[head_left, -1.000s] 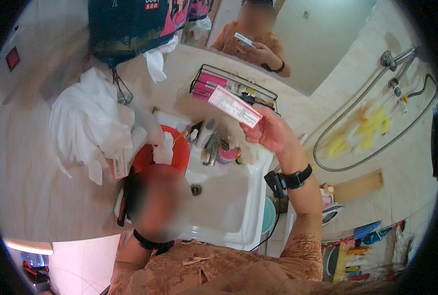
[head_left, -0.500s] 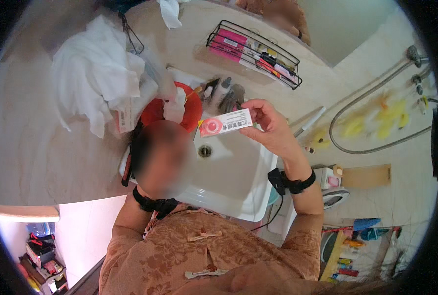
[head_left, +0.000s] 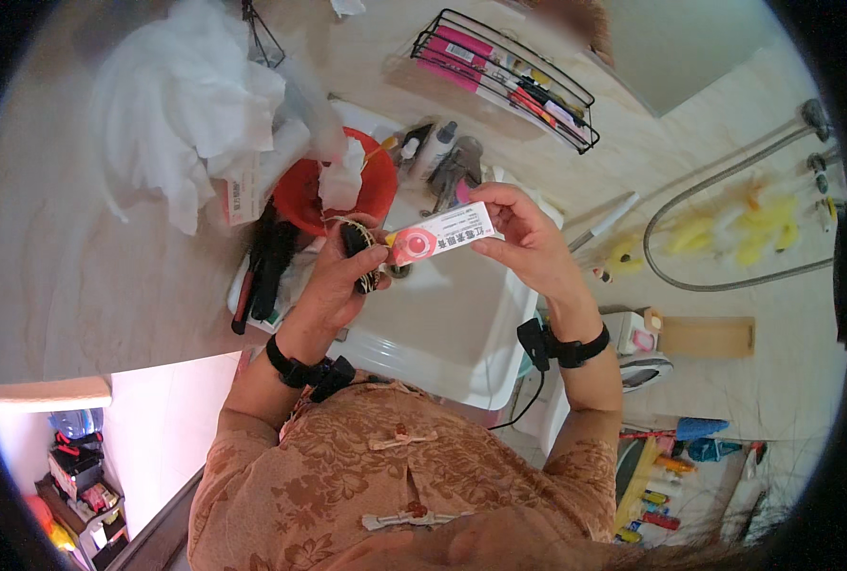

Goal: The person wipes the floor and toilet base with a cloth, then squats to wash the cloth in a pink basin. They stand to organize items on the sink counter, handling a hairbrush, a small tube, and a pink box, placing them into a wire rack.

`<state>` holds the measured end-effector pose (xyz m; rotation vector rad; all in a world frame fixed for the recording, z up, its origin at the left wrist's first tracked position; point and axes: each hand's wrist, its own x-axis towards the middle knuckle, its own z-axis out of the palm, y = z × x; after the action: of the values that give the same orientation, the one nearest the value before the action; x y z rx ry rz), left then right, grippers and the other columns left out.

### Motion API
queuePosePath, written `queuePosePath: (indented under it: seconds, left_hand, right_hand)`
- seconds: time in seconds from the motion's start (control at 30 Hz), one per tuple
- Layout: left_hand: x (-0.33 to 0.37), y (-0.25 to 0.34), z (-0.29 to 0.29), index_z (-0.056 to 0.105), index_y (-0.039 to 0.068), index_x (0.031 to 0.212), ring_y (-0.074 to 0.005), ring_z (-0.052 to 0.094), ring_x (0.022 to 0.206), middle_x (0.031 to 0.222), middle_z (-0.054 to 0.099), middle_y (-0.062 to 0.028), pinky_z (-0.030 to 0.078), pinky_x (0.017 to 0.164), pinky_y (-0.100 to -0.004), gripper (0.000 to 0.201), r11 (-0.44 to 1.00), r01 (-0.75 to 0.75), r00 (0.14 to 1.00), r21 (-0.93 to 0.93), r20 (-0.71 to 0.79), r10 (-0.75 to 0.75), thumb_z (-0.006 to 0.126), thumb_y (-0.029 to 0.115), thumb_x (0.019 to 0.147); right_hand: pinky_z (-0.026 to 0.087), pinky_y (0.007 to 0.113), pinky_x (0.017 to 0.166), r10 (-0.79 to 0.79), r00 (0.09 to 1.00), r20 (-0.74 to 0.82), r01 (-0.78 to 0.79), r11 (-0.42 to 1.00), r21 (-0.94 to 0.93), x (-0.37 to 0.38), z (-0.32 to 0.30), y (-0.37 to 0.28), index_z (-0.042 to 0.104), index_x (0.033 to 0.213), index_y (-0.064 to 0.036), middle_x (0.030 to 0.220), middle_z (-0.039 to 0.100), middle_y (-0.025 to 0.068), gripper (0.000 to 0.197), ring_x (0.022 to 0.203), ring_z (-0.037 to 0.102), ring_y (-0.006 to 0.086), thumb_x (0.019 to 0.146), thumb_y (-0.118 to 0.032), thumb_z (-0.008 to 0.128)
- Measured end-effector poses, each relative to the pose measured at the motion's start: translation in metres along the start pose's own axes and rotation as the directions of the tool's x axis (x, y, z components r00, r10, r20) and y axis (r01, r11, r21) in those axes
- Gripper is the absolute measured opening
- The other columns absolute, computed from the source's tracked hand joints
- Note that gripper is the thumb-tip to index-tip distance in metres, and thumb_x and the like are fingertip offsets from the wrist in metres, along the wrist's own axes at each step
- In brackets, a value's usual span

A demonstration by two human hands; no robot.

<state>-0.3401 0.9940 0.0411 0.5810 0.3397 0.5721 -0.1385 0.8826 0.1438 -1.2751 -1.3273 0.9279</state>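
Observation:
My right hand pinches a slim white carton with a pink round picture by its right end, above the white sink. The left hand is closed around a small dark oval object with pale gold markings; its exact kind I cannot make out. The carton's left end comes right up to the left hand's fingers. Just behind that hand is a red basin with white tissue in it. The carton partly covers the drain.
A large white cloth bundle hangs at the left. Long black brushes lie beside the basin. Bottles stand by the faucet. A black wire rack is on the wall, and a shower hose loops at the right.
My left hand, blurred before, now shows clearly, closed on the dark oval object beside the carton. The carton has shifted slightly right. The view has moved a little.

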Motion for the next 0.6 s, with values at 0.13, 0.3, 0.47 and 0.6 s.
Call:
queuePosePath:
  seconds: [0.13, 0.3, 0.47, 0.6]
  left_hand:
    - [-0.002, 0.007, 0.018, 0.042, 0.012, 0.108, -0.0144, 0.056, 0.074, 0.087, 0.053, -0.0024, 0.045, 0.052, -0.0260, 0.041, 0.998, 0.013, 0.997, 0.060, -0.082, -0.008, 0.065, 0.005, 0.075]
    - [-0.003, 0.004, 0.011, 0.042, 0.012, 0.108, -0.0128, 0.051, 0.070, 0.084, 0.050, -0.0015, 0.042, 0.053, -0.0273, 0.042, 0.997, 0.059, 0.997, 0.038, 0.039, -0.061, 0.064, 0.002, 0.074]
    - [-0.007, 0.002, 0.007, 0.042, 0.012, 0.109, -0.0116, 0.048, 0.068, 0.082, 0.048, -0.0010, 0.040, 0.054, -0.0269, 0.044, 0.993, 0.110, 0.994, -0.031, 0.029, -0.109, 0.064, 0.000, 0.073]
    - [-0.009, 0.000, 0.007, 0.042, 0.011, 0.109, -0.0112, 0.048, 0.068, 0.083, 0.048, -0.0017, 0.040, 0.055, -0.0260, 0.046, 0.996, 0.084, 0.996, 0.017, 0.014, -0.084, 0.065, -0.002, 0.072]
  right_hand:
    - [0.039, 0.025, 0.087, 0.023, 1.000, -0.010, -0.022, 0.998, 0.060, -0.002, 0.000, 0.001, 0.046, 0.119, -0.0036, 0.105, 0.048, 0.0016, 0.047, 0.099, 0.048, 0.0112, 0.076, 0.004, 0.063]
    - [0.040, 0.024, 0.086, 0.073, 0.996, 0.052, -0.081, 0.981, 0.174, -0.002, -0.004, 0.000, 0.047, 0.119, -0.0036, 0.104, 0.052, 0.0008, 0.043, 0.097, 0.049, 0.0102, 0.078, 0.004, 0.058]
    - [0.040, 0.024, 0.085, 0.179, 0.981, 0.075, -0.191, 0.960, 0.204, -0.001, -0.007, 0.006, 0.047, 0.121, -0.0051, 0.106, 0.054, 0.0002, 0.043, 0.097, 0.050, 0.0090, 0.079, 0.002, 0.055]
    - [0.039, 0.025, 0.088, 0.204, 0.973, 0.107, -0.225, 0.942, 0.249, 0.000, -0.005, 0.015, 0.046, 0.122, -0.0041, 0.112, 0.053, 0.0023, 0.045, 0.102, 0.049, 0.0105, 0.078, 0.001, 0.056]
